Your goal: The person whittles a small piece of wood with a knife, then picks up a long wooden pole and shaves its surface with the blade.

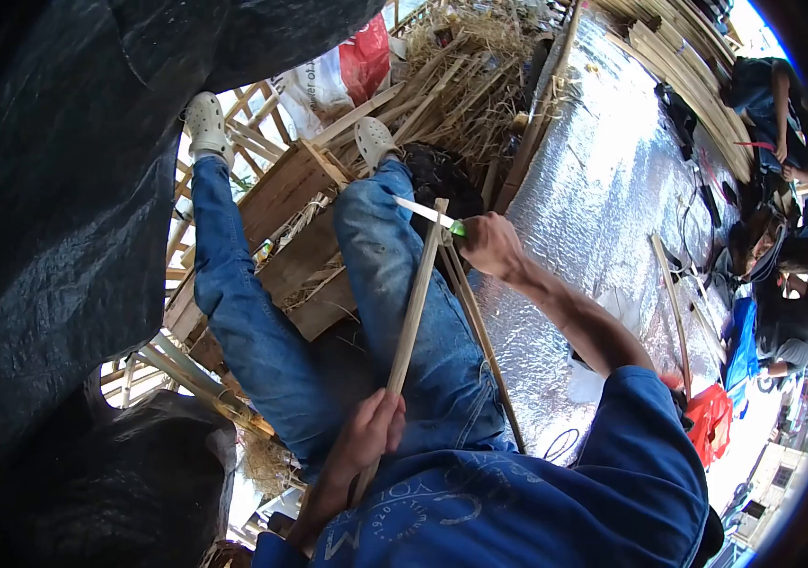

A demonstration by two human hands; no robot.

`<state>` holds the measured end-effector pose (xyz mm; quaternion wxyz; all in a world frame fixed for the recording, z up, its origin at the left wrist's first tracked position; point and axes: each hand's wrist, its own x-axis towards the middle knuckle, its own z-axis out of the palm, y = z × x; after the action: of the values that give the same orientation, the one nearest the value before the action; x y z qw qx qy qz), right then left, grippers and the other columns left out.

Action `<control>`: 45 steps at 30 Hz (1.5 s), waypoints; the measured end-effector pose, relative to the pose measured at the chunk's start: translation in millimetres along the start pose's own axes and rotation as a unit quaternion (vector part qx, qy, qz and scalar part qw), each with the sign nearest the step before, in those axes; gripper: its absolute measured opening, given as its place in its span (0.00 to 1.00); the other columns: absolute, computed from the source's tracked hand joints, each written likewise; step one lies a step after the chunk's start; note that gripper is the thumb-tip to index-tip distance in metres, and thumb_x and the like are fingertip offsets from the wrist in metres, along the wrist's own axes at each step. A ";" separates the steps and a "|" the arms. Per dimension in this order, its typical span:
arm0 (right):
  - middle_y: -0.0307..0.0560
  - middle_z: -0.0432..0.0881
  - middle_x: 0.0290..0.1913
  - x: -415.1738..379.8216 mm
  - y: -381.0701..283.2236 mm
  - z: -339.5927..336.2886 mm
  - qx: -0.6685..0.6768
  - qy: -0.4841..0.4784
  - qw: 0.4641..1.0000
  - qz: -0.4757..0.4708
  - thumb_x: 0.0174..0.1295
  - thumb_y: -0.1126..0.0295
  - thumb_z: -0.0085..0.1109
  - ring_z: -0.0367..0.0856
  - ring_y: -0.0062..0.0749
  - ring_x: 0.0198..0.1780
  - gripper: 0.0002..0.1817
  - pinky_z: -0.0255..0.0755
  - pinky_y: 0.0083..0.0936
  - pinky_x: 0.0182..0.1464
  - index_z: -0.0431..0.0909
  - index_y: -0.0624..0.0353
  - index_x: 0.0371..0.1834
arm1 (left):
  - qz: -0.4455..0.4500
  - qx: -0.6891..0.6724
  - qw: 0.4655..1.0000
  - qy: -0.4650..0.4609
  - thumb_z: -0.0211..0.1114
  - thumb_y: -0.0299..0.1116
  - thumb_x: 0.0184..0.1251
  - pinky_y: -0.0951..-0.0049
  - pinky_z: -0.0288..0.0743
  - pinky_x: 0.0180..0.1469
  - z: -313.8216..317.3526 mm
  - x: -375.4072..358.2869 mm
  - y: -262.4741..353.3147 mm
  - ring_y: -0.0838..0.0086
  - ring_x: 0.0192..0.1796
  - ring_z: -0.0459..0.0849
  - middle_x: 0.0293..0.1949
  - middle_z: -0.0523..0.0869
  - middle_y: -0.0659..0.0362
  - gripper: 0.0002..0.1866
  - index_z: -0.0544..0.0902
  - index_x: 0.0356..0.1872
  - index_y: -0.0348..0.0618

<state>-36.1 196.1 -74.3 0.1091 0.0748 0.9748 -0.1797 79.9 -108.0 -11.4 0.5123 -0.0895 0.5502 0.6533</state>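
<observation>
A shiny silver sheet spreads to the right of the person's blue jeans. A long wooden strip slants over the thigh between both hands. The left hand is wrapped around its near part; the right hand is closed on the green handle of a knife, whose pale blade crosses the strip near its far end.

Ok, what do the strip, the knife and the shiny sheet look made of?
Strip: bamboo or wood, judging by its dull tan surface. Knife blade: probably metal, thin and smooth; its green handle perhaps plastic, by the vivid colour, though the right hand hides most. Shiny sheet: likely foil-faced, given its silvery, crinkled glare.
</observation>
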 end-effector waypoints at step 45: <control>0.50 0.81 0.22 10.1 -14.9 45.2 0.015 0.157 0.981 -0.117 0.60 0.66 0.52 0.81 0.49 0.24 0.11 0.75 0.40 0.26 0.80 0.56 0.24 | 0.108 0.259 0.944 0.172 0.42 0.46 0.77 0.72 0.67 0.18 15.5 67.0 37.9 0.73 0.13 0.75 0.13 0.73 0.58 0.24 0.74 0.28 0.37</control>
<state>-40.2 166.9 -113.0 -0.0678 -0.0107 0.9790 -0.1920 27.0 -52.3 -27.4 0.3417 -0.0049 0.7869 0.5138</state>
